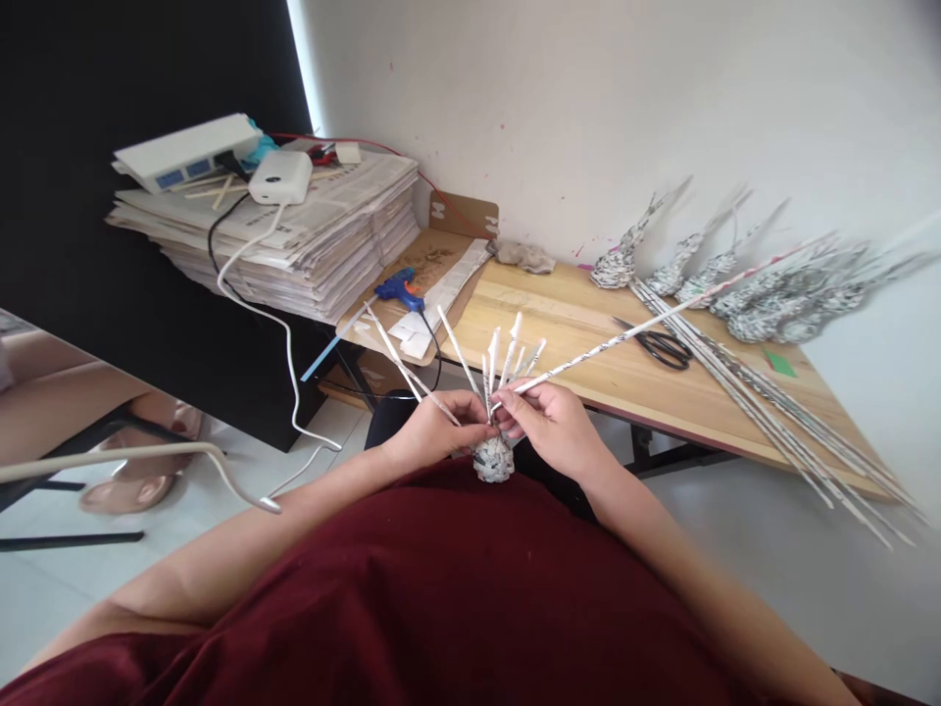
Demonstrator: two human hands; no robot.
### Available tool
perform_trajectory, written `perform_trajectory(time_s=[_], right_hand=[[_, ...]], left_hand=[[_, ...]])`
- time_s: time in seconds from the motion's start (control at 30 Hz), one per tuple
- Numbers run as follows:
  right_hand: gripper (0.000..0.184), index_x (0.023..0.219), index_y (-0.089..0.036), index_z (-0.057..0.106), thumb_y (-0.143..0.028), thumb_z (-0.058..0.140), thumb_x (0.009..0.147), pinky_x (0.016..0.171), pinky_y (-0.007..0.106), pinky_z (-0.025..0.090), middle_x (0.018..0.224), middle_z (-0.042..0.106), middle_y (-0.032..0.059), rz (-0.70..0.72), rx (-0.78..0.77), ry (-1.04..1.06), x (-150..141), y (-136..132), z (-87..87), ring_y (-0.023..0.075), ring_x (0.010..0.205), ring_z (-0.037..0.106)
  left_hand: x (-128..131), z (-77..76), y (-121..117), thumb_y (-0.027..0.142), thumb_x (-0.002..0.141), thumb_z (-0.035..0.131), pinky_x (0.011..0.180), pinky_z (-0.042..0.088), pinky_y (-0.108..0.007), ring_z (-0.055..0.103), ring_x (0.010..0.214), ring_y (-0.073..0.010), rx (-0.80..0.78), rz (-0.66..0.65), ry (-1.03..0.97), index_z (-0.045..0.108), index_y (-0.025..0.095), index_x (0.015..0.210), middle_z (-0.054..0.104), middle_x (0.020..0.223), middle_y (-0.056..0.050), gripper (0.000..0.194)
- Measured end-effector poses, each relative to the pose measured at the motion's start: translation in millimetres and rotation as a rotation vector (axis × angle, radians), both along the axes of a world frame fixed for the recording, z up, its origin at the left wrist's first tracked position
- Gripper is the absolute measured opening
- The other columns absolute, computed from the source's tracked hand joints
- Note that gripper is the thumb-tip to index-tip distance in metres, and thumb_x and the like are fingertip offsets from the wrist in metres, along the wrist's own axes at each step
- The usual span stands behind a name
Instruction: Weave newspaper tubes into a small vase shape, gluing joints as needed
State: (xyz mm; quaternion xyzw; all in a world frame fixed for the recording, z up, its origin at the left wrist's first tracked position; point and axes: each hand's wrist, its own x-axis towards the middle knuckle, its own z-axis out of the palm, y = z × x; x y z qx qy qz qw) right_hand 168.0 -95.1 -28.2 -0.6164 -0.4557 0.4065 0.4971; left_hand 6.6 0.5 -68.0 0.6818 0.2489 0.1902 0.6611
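Close to my body I see a small woven newspaper piece (pixel 492 459), rounded at the bottom, with several rolled paper strips fanning up from its top. My left hand (pixel 441 428) is closed around its upper left side, thumb against the weave. Between the fingers of my right hand (pixel 548 417) is a long rolled paper tube (pixel 610 341), which slants up to the right across the table. Its lower end meets the top of the woven piece; the exact contact is hidden by my fingers.
On the wooden table (pixel 529 294) lie black scissors (pixel 662 348), a bundle of long paper tubes (pixel 779 422) and several finished-looking woven pieces (pixel 765 294). A blue glue gun (pixel 401 289) rests beside stacked newspapers (pixel 353 226). A white cable (pixel 290 343) hangs at left, near another person's legs (pixel 66 382).
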Motion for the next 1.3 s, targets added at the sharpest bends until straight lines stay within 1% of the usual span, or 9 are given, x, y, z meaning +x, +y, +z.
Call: perform_trajectory(time_s=[0.13,0.27,0.37,0.67,0.83,0.97,1.07,1.2,1.3], right_hand=[[0.034,0.092,-0.016,0.071,-0.050,0.065,0.087,0.063,0.029,0.059,0.080,0.073,0.0065,-0.007,0.009,-0.044,-2.8,-3.0,-0.2,0.0183,0.073,0.070],[0.033,0.092,-0.017,0.073,-0.049,0.063,0.089,0.064,0.031,0.059,0.083,0.075,0.0075,-0.023,0.034,-0.178,-1.9,-5.0,-0.2,0.0197,0.074,0.072],[0.032,0.093,-0.017,0.073,-0.048,0.062,0.090,0.063,0.031,0.059,0.084,0.076,0.0079,-0.015,0.022,-0.180,-1.3,-5.7,-0.9,0.0200,0.073,0.072],[0.022,0.101,-0.021,0.073,-0.034,0.057,0.092,0.074,0.034,0.058,0.090,0.076,0.0062,0.039,0.018,-0.405,-3.7,-8.2,6.8,0.0221,0.081,0.072],[0.030,0.112,-0.021,0.065,-0.015,0.055,0.085,0.073,0.029,0.057,0.096,0.075,0.0048,0.156,-0.013,-0.310,-5.8,-8.2,11.4,0.0180,0.081,0.072],[0.024,0.104,-0.020,0.064,-0.020,0.066,0.080,0.073,0.031,0.057,0.091,0.075,0.0046,0.125,-0.015,-0.366,-9.2,-8.0,8.7,0.0184,0.075,0.071],[0.009,0.090,-0.021,0.063,-0.029,0.064,0.085,0.069,0.031,0.056,0.084,0.074,0.0042,0.059,0.007,-0.370,-9.4,-8.2,4.7,0.0190,0.073,0.071],[0.010,0.087,-0.021,0.061,-0.031,0.060,0.089,0.070,0.031,0.054,0.082,0.073,0.0039,0.055,0.047,-0.363,-6.7,-9.7,2.8,0.0194,0.075,0.070],[0.010,0.089,-0.022,0.060,-0.031,0.057,0.091,0.071,0.031,0.053,0.082,0.072,0.0033,0.061,0.039,-0.411,-5.1,-10.9,2.8,0.0191,0.074,0.069]], left_hand=[[-5.0,2.3,3.9,0.032,0.073,0.080,0.068,0.052,-0.023,0.064,0.072,-0.0126,0.056,-0.095,0.020,0.067,0.011,0.081,0.071,0.080,-0.005,0.026],[-8.3,8.9,11.4,0.023,0.073,0.080,0.090,0.053,-0.032,0.069,0.099,-0.0206,-0.023,-0.329,-0.026,0.066,0.012,0.104,0.073,0.106,-0.011,0.036],[-9.0,12.1,16.3,0.019,0.078,0.075,0.094,0.052,-0.036,0.069,0.105,-0.0218,-0.063,-0.428,-0.061,0.061,0.013,0.112,0.072,0.112,-0.014,0.038],[-3.3,10.0,16.4,0.018,0.079,0.071,0.086,0.053,-0.033,0.069,0.092,-0.0206,0.160,-0.287,-0.014,0.061,0.013,0.107,0.073,0.100,-0.009,0.030],[-4.1,10.7,16.3,0.020,0.079,0.070,0.081,0.052,-0.029,0.066,0.085,-0.0177,0.257,-0.271,0.034,0.063,0.013,0.102,0.071,0.091,-0.005,0.025],[-5.7,15.3,16.0,0.019,0.080,0.068,0.080,0.051,-0.028,0.064,0.082,-0.0158,0.264,-0.296,0.058,0.064,0.012,0.098,0.069,0.088,-0.004,0.019],[-8.5,16.4,16.4,0.020,0.082,0.067,0.081,0.052,-0.028,0.065,0.086,-0.0165,0.171,-0.320,0.027,0.063,0.013,0.105,0.070,0.092,-0.005,0.025],[-12.6,13.9,17.7,0.031,0.087,0.066,0.086,0.054,-0.032,0.067,0.099,-0.0195,-0.097,-0.403,-0.053,0.061,0.015,0.115,0.070,0.109,-0.011,0.033],[-13.0,13.1,17.3,0.043,0.087,0.067,0.088,0.054,-0.033,0.068,0.100,-0.0204,-0.219,-0.367,-0.028,0.063,0.014,0.113,0.070,0.112,-0.012,0.039]])
